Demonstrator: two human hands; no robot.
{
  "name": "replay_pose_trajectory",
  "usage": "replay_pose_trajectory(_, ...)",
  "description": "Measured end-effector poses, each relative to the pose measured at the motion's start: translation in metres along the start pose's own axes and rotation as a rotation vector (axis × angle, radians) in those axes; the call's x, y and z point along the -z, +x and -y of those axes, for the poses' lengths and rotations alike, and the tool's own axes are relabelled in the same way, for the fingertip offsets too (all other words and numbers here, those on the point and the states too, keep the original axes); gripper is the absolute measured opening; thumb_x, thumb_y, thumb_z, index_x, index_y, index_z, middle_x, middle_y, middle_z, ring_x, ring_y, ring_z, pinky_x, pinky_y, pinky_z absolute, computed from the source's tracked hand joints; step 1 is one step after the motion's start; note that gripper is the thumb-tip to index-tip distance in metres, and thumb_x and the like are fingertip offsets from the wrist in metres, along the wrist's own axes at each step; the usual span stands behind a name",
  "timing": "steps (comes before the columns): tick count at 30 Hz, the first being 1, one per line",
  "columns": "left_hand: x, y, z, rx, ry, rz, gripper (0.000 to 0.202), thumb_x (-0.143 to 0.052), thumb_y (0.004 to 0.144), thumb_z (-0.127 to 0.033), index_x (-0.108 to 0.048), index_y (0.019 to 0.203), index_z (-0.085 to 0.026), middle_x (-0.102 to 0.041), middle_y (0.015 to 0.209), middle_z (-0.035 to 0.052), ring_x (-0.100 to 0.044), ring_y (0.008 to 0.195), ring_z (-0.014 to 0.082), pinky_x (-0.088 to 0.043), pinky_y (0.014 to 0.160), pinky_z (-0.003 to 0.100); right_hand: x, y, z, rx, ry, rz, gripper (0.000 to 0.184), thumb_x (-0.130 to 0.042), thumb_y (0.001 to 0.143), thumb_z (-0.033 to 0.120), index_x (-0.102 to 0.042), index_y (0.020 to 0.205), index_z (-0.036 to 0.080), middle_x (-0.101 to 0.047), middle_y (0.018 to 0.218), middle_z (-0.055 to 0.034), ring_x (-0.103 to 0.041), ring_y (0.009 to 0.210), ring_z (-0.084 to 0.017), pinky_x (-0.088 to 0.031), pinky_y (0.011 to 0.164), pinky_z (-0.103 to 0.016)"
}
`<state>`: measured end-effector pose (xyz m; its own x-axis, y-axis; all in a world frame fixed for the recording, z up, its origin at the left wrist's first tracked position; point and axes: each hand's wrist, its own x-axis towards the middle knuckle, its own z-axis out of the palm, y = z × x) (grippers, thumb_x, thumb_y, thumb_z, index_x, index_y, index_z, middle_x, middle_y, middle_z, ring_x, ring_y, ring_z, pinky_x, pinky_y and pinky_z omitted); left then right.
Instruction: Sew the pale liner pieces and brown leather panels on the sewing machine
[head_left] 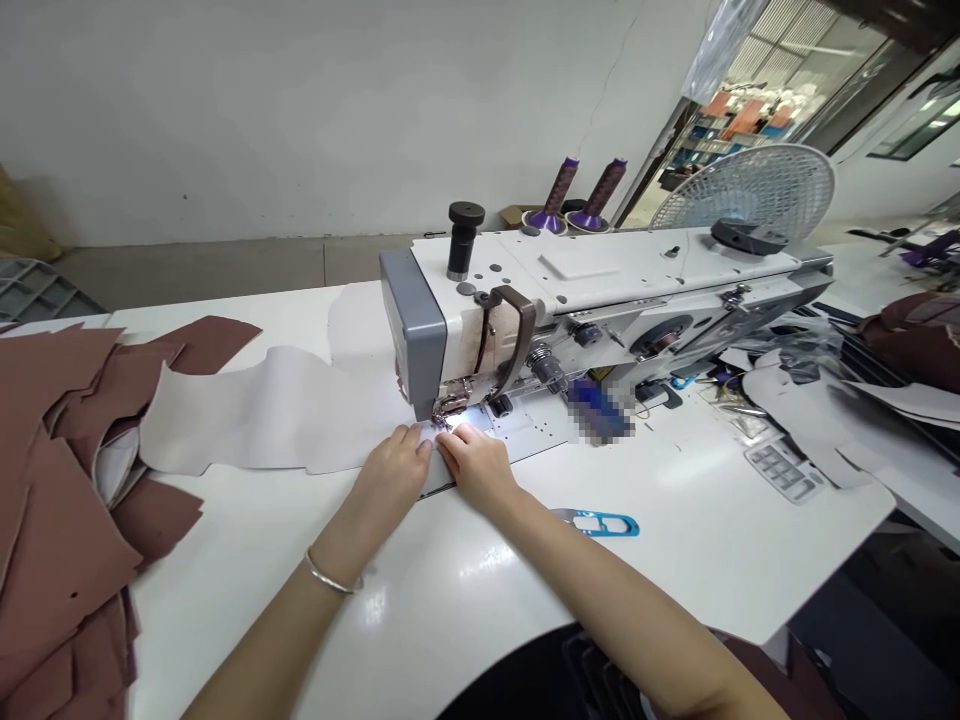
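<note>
A pale leather-like piece (262, 415) lies across the table and runs under the head of a sewing machine (615, 280). Close in front of the lit presser foot (448, 408), my left hand (396, 468) grips the piece's near edge with bent fingers. My right hand (480, 468) pinches the same edge just to the right, its fingertips almost touching those of the left. The fingers cover the edge itself, and the needle point is hard to make out.
Brown cut pieces (60, 480) are heaped at the left. Blue-handled thread snips (600, 523) lie right of my right forearm. Two brown thread cones (559, 195) and a white fan (757, 195) stand behind the machine. Pale scraps (802, 410) lie at the right.
</note>
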<state>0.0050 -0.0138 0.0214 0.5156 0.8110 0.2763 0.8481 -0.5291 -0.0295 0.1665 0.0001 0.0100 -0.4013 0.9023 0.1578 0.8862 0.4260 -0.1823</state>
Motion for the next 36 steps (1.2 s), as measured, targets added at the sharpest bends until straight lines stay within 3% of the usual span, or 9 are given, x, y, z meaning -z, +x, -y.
replay_pose_trajectory(7,-0.0035,0.0029,0.0007,-0.011,0.032,-0.015,0.033,-0.032,0.076,0.004,-0.056,0.092,-0.012,-0.063,0.099,0.0142,-0.058,0.085,0.023,-0.047,0.069,0.035,0.0026,-0.0011,0.0011,0.02,0.031,-0.022,0.021,-0.041,0.095,0.029,-0.059,0.087,0.021,-0.055,0.082,-0.0008,-0.048,0.074,-0.012,-0.021,0.055,-0.025)
replay_pose_trajectory(13,0.0003,0.001,0.0037,-0.038,0.058,0.03,0.038,-0.04,0.067,0.009,-0.055,0.094,-0.012,-0.062,0.101,0.0132,-0.056,0.088,0.0233,-0.046,0.068,0.032,0.0042,-0.0015,0.0014,0.025,0.037,-0.024,0.022,-0.039,0.096,0.028,-0.06,0.092,0.022,-0.056,0.083,-0.0008,-0.048,0.074,-0.012,-0.02,0.054,-0.026)
replay_pose_trajectory(17,-0.0031,0.0023,-0.0005,-0.02,0.102,0.002,0.029,-0.037,0.076,0.005,-0.056,0.091,-0.012,-0.062,0.09,0.012,-0.056,0.081,0.0226,-0.045,0.066,0.032,0.0036,-0.0019,0.0015,0.027,0.045,-0.033,0.022,-0.04,0.095,0.03,-0.06,0.096,0.022,-0.057,0.084,-0.0013,-0.048,0.075,-0.013,-0.022,0.056,-0.025)
replay_pose_trajectory(27,-0.0059,0.0053,0.0024,0.012,-0.004,-0.016,0.033,-0.038,0.079,0.001,-0.053,0.106,-0.011,-0.06,0.095,0.0122,-0.054,0.088,0.0232,-0.045,0.073,0.035,0.0003,-0.0001,0.0013,0.017,0.015,-0.024,0.023,-0.038,0.097,0.029,-0.06,0.1,0.023,-0.057,0.082,-0.0015,-0.049,0.074,-0.013,-0.021,0.055,-0.026)
replay_pose_trajectory(32,-0.0027,0.0047,-0.0015,0.065,-0.024,0.032,0.03,-0.039,0.08,-0.002,-0.056,0.102,-0.013,-0.058,0.095,0.0115,-0.051,0.086,0.0244,-0.044,0.071,0.036,-0.0002,-0.0013,0.0026,0.031,0.046,-0.056,0.022,-0.042,0.093,0.035,-0.059,0.091,0.021,-0.056,0.082,-0.0021,-0.049,0.074,-0.014,-0.022,0.055,-0.026)
replay_pose_trajectory(36,-0.0027,0.0031,-0.0017,0.05,-0.022,0.042,0.031,-0.039,0.081,-0.002,-0.057,0.103,-0.013,-0.058,0.095,0.0112,-0.051,0.087,0.0248,-0.043,0.068,0.036,0.0012,-0.0016,0.0032,0.025,0.064,-0.06,0.021,-0.043,0.093,0.035,-0.059,0.097,0.021,-0.057,0.085,-0.0026,-0.05,0.077,-0.015,-0.023,0.056,-0.026)
